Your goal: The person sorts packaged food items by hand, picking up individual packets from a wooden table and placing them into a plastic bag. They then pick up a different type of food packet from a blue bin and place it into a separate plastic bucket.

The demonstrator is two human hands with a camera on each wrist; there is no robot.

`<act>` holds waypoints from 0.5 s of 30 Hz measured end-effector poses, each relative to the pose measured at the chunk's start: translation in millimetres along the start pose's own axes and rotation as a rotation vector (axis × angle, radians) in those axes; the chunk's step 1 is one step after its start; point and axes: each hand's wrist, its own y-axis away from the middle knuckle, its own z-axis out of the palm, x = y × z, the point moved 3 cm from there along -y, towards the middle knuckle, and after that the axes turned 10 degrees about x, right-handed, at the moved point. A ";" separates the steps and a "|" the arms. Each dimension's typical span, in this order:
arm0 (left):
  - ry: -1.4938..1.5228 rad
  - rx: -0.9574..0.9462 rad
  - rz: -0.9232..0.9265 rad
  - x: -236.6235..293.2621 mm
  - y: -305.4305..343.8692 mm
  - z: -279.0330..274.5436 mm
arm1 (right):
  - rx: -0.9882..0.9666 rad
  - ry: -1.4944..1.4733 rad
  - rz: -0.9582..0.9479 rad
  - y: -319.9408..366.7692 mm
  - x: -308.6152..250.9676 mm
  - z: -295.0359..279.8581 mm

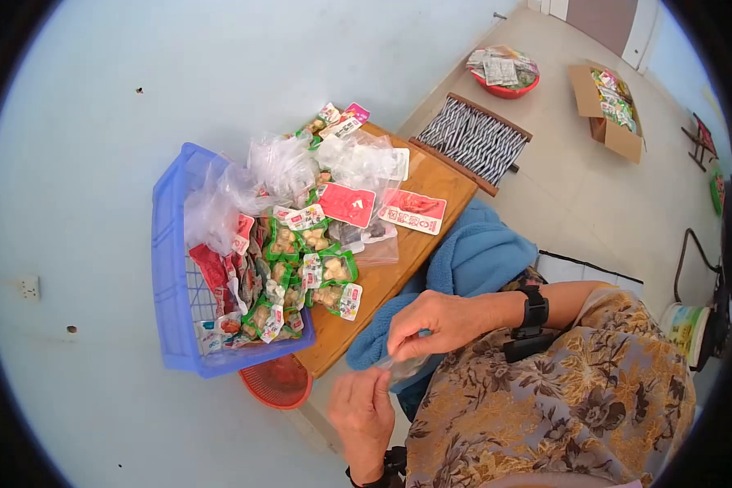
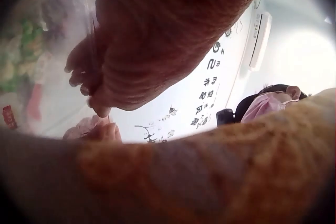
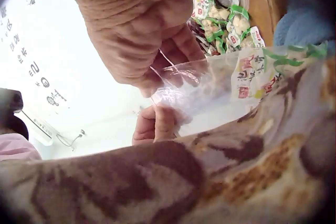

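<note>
Ok so left hand (image 1: 362, 412) and right hand (image 1: 436, 322) are both pinching a clear plastic bag (image 3: 215, 86), just off the near side of the wooden table (image 1: 436, 180).

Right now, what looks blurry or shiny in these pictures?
Head view: dark curved edges, left hand slightly smeared; left wrist view: flowery cloth and packets fuzzy, bright glare at right; right wrist view: shiny glints on the plastic bag.
</note>
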 end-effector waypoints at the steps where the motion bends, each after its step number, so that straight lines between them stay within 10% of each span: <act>1: -0.004 -0.002 0.000 1.2 -0.2 -0.1 | 0.000 -0.004 -0.001 -1.9 1.7 2.3; 15: -0.027 -0.058 0.051 -12.3 9.1 -9.1 | -0.047 0.011 0.036 -5.2 -0.6 -2.9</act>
